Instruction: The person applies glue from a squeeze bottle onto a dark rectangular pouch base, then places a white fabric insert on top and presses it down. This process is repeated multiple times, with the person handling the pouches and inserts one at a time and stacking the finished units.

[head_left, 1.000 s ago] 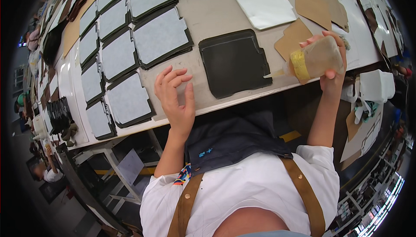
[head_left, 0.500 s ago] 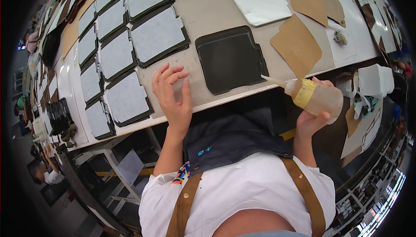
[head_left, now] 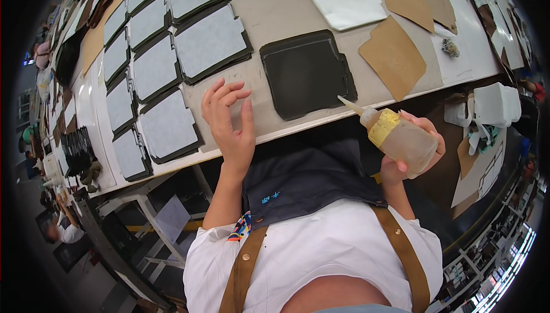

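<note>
In my right hand (head_left: 421, 141) is a translucent squeeze bottle (head_left: 401, 141) with a yellow band and a long pointed nozzle. It is tilted, and its tip is by the lower right corner of a black flat panel (head_left: 306, 75) on the table. My left hand (head_left: 228, 121) hovers near the table's front edge, palm turned inward, fingers loosely curled and apart, with nothing in it. To its left are rows of black pieces topped with pale grey sheets (head_left: 209, 44).
A stack of white sheets (head_left: 346, 4) lies beyond the black panel on the table (head_left: 258, 4). Tan cut pieces (head_left: 395, 58) are to the right. A white plastic container (head_left: 495, 107) stands beyond the table's right front edge. Dark strips (head_left: 77, 152) sit at the far left.
My right hand has moved left and slightly down with the squeeze bottle, bringing the nozzle tip closer to the black panel. My left hand has hardly moved.
</note>
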Motion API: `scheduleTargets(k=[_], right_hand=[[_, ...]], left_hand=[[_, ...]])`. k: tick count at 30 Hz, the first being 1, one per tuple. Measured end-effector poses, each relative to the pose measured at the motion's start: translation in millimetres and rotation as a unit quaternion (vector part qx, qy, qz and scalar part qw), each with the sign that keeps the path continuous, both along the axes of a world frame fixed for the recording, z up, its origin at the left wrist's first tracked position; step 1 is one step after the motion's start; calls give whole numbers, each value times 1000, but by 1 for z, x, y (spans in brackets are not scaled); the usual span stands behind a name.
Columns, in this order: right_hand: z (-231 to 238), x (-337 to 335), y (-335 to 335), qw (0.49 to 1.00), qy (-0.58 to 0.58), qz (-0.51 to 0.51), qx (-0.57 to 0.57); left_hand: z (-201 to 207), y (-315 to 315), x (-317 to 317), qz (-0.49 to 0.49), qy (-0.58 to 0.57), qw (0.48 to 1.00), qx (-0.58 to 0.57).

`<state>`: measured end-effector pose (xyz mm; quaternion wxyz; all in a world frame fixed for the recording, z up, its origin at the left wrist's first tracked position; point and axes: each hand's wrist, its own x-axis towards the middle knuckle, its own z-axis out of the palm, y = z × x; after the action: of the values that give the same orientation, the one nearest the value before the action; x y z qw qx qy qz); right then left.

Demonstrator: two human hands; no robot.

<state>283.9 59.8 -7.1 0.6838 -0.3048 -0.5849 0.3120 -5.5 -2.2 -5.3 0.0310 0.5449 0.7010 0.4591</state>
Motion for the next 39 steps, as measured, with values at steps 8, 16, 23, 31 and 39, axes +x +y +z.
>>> scheduleTargets(k=[8, 16, 23, 31, 39], right_hand=[[-7, -12, -6, 993, 2, 111, 28], [-5, -40, -6, 972, -26, 227, 63], [-9, -63, -8, 978, 106, 181, -21], [-23, 38, 92, 968, 71, -193, -145], [10, 36, 106, 874, -302, -381, 13]], left_hand=[[-1, -1, -1, -1, -9, 1000, 11], [-2, -1, -2, -4, -9, 1000, 10], [1, 0, -1, 4, -16, 1000, 3], [1, -1, 0, 0, -3, 1000, -3], [2, -1, 1, 7, 3, 1000, -10]])
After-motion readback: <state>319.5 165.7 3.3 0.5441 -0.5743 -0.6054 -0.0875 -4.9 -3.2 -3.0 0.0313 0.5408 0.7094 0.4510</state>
